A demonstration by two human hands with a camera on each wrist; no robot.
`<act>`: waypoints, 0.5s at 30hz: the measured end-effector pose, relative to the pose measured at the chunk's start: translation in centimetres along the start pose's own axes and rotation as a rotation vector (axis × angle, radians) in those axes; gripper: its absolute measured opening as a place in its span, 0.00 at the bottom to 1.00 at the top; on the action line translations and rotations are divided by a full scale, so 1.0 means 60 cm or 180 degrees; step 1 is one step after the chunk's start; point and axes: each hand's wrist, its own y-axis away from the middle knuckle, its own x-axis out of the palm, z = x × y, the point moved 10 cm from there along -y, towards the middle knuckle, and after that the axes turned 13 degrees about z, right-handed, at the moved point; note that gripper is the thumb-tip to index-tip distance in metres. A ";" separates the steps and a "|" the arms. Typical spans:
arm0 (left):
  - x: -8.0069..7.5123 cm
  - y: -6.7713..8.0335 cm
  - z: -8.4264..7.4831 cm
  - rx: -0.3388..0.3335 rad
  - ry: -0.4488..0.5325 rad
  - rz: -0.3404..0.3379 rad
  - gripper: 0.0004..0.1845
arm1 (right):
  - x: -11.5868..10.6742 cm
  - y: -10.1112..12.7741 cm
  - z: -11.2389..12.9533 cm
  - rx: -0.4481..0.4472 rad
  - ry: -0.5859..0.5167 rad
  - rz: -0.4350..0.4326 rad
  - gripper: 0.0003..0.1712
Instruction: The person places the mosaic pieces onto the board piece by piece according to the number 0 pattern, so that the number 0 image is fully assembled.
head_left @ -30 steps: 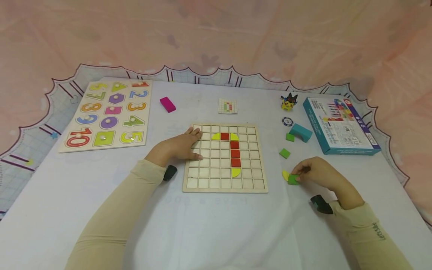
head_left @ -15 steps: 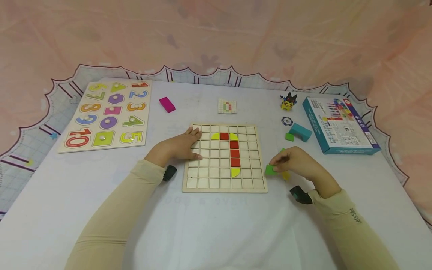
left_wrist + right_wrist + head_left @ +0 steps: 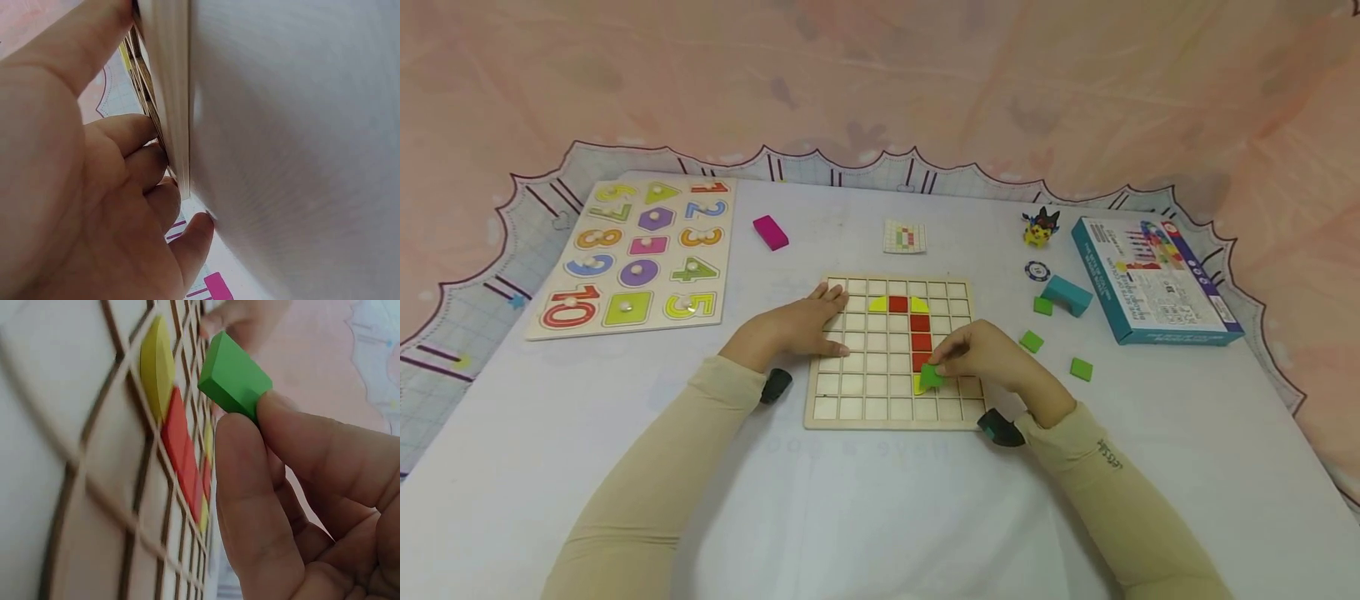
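Newly over the board (image 3: 842, 407); green tile (image 3: 236, 376)

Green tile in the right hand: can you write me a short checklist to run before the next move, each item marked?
1. Grip: ok. The right hand pinches the green tile between its fingers.
2. Board steadied: ok. The left hand rests on the left edge of the grid board.
3. Green tile seated in a cell: not ok. It is held off the board.
4. Tile apart from the nearest yellow piece: ok. The right wrist view shows a gap.
5. Right cell chosen: cannot tell. The pattern card is too small to read surely.
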 end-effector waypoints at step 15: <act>-0.001 0.002 -0.002 -0.0011 0.0046 -0.0006 0.48 | 0.043 -0.043 0.030 0.0262 0.0361 0.0020 0.03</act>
